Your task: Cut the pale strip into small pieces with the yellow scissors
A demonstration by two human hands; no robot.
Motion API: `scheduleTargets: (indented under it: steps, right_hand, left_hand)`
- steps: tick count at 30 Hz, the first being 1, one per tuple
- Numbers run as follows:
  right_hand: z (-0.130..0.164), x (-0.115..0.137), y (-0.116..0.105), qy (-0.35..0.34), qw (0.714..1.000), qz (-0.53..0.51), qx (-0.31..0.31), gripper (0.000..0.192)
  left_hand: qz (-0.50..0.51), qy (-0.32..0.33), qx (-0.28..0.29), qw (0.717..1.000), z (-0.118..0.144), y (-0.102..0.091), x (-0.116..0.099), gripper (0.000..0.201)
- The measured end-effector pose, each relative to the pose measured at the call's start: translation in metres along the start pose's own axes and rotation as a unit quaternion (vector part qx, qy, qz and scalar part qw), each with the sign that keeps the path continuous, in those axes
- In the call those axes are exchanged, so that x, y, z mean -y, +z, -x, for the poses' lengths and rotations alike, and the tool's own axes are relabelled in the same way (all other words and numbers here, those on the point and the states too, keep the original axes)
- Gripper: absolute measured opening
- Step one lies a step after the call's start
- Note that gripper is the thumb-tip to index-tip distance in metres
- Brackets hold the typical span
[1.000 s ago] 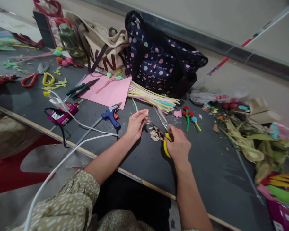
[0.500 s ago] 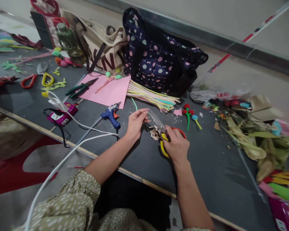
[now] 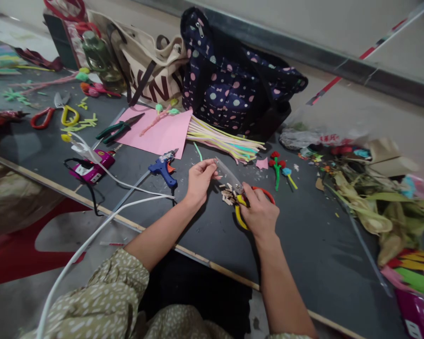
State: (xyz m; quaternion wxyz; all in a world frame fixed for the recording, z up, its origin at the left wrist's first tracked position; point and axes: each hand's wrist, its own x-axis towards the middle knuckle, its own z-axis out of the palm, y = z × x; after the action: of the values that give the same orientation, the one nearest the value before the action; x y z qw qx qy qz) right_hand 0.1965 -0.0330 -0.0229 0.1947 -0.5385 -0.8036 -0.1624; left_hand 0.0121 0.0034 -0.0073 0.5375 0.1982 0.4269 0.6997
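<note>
My right hand (image 3: 260,210) grips a pair of scissors (image 3: 230,176) with one red and one yellow handle, blades pointing away toward the upper left. The fingertips of my left hand (image 3: 200,181) are pinched together close by the blade tips; whatever they hold is too small to make out. Below the blades, a little heap of short tan and dark cut bits (image 3: 228,195) lies on the dark table (image 3: 198,230). Left of my left hand rests a blue glue gun (image 3: 164,170). Beyond it is a pink sheet (image 3: 171,132) with a pair of green-handled pliers (image 3: 120,128).
A bundle of pale fuzzy stems (image 3: 222,141) lies before a navy patterned bag (image 3: 229,89). Red fuzzy flowers (image 3: 276,165) stand off to the right, near dried husks (image 3: 363,207). A white cable (image 3: 102,228) crosses the table edge. Another pair of scissors (image 3: 60,110) lies left.
</note>
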Motion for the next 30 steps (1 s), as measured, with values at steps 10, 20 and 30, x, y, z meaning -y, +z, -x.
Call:
scheduleTargets:
  steps: [10, 20, 30]
  right_hand:
    - [0.0009, -0.0021, 0.0009, 0.032, 0.996, -0.078, -0.002, 0.036]
    - [-0.0023, -0.0053, -0.0014, 0.009, 0.998, -0.064, 0.0, 0.035]
    - [-0.001, -0.0048, 0.002, 0.007, 0.998, -0.06, 0.007, 0.036]
  left_hand:
    - [-0.006, -0.018, 0.005, 1.0, 0.0003, -0.0003, -0.0021, 0.02]
    - [0.026, -0.032, 0.024, 0.999, -0.0011, -0.0028, -0.0003, 0.022]
    - [0.034, -0.039, 0.027, 0.998, -0.0001, -0.0014, -0.0019, 0.024]
